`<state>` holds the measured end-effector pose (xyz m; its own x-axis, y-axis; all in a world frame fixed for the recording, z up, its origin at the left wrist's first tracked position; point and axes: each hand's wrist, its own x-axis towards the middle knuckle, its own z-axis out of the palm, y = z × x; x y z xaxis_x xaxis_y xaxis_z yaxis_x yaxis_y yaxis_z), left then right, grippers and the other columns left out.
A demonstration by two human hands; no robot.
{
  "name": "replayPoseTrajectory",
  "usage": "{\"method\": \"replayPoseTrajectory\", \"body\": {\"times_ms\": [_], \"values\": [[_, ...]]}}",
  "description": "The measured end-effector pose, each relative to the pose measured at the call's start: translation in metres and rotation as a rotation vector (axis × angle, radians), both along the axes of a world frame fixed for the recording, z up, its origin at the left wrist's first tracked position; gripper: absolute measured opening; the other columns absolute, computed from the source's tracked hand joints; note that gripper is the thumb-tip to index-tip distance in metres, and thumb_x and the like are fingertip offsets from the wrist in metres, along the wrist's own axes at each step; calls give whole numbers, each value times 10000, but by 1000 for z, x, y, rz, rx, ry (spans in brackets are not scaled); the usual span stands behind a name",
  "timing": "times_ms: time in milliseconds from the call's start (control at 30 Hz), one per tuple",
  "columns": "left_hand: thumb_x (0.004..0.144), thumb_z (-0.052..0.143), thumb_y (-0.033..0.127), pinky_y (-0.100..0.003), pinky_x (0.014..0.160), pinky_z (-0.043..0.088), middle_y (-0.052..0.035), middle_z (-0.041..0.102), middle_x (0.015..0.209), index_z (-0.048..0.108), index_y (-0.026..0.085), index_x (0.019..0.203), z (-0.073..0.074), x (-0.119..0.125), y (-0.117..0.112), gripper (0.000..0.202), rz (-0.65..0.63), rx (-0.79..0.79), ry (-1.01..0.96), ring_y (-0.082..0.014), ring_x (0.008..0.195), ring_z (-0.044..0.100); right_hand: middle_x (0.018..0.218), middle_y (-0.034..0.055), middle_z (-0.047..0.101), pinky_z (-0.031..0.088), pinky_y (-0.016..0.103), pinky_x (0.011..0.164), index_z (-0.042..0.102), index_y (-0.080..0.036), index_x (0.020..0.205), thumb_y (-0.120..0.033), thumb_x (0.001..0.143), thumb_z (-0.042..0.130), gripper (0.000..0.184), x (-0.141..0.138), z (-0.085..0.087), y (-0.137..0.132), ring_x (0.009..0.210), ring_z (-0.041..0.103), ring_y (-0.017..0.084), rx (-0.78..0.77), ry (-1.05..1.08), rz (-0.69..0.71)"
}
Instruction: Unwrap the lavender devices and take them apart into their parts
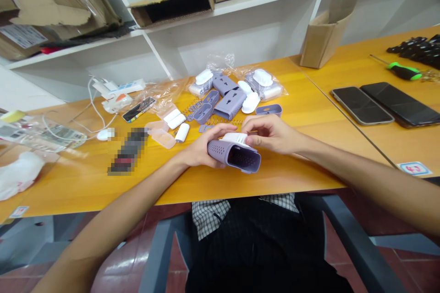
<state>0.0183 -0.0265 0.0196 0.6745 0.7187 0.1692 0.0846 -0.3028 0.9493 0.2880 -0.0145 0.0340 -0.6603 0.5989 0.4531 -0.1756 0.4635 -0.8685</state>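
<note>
My left hand [202,149] is wrapped round a purple plastic housing [220,152], a hollow sleeve with small holes in its side and its open end facing me. A white plastic piece [237,138] lies against the top of the housing, and my right hand [271,133] pinches it between thumb and fingers. Just beyond the hands are more purple housings [231,103], purple end caps [203,113], white oval parts [250,102] and metal springs [194,106]. A purple cap [269,110] sits behind my right hand.
Bagged parts [264,83] lie at the back. Leftward are white cylinders [182,132], clear plastic pieces [163,138], a power strip [127,86] and cables. Two phones [362,105] and a green-black screwdriver [404,70] lie on the right, near an open cardboard box [321,39].
</note>
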Motion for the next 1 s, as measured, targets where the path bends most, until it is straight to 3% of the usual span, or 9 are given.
{"method": "replayPoseTrajectory", "body": {"times_ms": [133, 233, 333, 400, 467, 633, 700, 833, 1000], "values": [[578, 983, 269, -487, 1079, 492, -98, 683, 1335, 599, 251, 1432, 6, -2, -1, 937, 0, -8, 100, -356, 1216, 669, 882, 32, 706, 567, 312, 699, 765, -215, 911, -471, 964, 773, 261, 0, 3, -1, 783, 654, 168, 66, -6, -6], [548, 1021, 331, -497, 1104, 477, -99, 683, 1347, 615, 247, 1421, 9, -3, 0, 966, 8, -14, 121, -372, 1245, 651, 876, 35, 697, 568, 320, 725, 760, -221, 878, -485, 970, 762, 279, 1, 5, 0, 816, 651, 180, 121, -3, -31], [557, 1022, 525, -506, 1117, 466, -127, 672, 1393, 623, 243, 1426, 5, -3, 0, 997, -29, -113, 31, -403, 1297, 628, 875, 38, 693, 566, 325, 742, 758, -224, 865, -510, 964, 763, 302, 3, 5, 4, 823, 646, 185, 148, -4, -47], [655, 932, 680, -497, 1082, 488, -153, 680, 1390, 609, 246, 1455, 1, -2, 0, 965, -57, -238, -72, -402, 1288, 644, 885, 42, 698, 568, 333, 760, 751, -226, 857, -525, 961, 761, 317, 4, 4, 6, 840, 651, 190, 143, -6, -55], [739, 860, 726, -477, 1065, 497, -168, 686, 1382, 612, 248, 1453, -5, 0, 0, 895, -47, -297, -151, -384, 1290, 653, 919, 49, 716, 572, 347, 800, 745, -225, 862, -532, 968, 749, 325, 4, 3, 7, 878, 667, 197, 129, 6, -58], [735, 934, 594, -448, 1119, 468, -159, 622, 1484, 670, 250, 1338, -9, 3, 4, 743, 84, -103, -225, -350, 1379, 594, 1012, 66, 738, 573, 363, 852, 742, -220, 895, -475, 1002, 721, 277, 6, 3, 7, 942, 694, 202, 143, 40, -67], [727, 937, 601, -454, 1137, 460, -158, 614, 1496, 653, 254, 1360, -7, 2, 6, 776, 71, -64, -207, -355, 1399, 580, 1033, 67, 733, 572, 370, 872, 746, -223, 890, -451, 1000, 730, 254, 7, 3, 6, 959, 691, 204, 195, 21, -65], [616, 973, 660, -510, 1166, 442, -152, 635, 1470, 618, 237, 1428, 1, -1, 4, 982, -28, -13, 13, -399, 1354, 601, 1111, 78, 709, 566, 382, 910, 769, -228, 941, -399, 1011, 718, 192, 9, 3, 5, 1022, 681, 210, 316, -52, -35], [565, 1013, 604, -562, 1226, 382, -135, 598, 1520, 585, 252, 1476, 6, 0, -3, 1067, 68, 184, 258, -438, 1398, 554, 1082, 77, 693, 544, 367, 888, 764, -226, 953, -359, 1001, 716, 150, 12, 1, 7, 981, 671, 211, 421, -177, -39]]}}
